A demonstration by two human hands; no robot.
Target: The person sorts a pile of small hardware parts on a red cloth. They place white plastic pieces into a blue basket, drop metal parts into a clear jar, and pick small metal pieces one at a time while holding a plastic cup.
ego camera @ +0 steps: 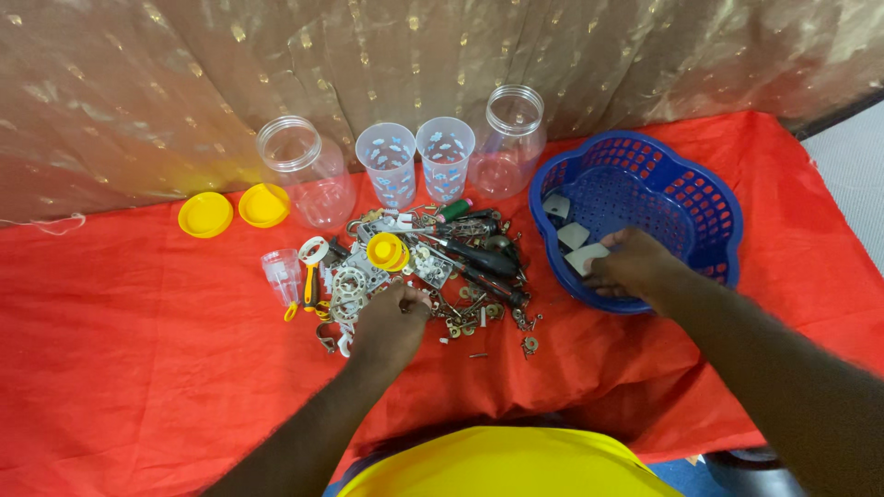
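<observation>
My left hand [391, 322] has its fingers pinched into the hardware pile [442, 276]; my right hand [631, 265] grips a white piece [584, 259] inside the blue basket [700, 198].

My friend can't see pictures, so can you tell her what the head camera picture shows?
A person's left hand digs into a pile of small metal parts on a red cloth, while the right hand puts a pale flat piece into a blue basket. Behind stand clear jars, plastic cups and two yellow lids.

Red cloth [138, 368] carries jars [308, 175], basket [700, 202], hardware pile [442, 276].
</observation>
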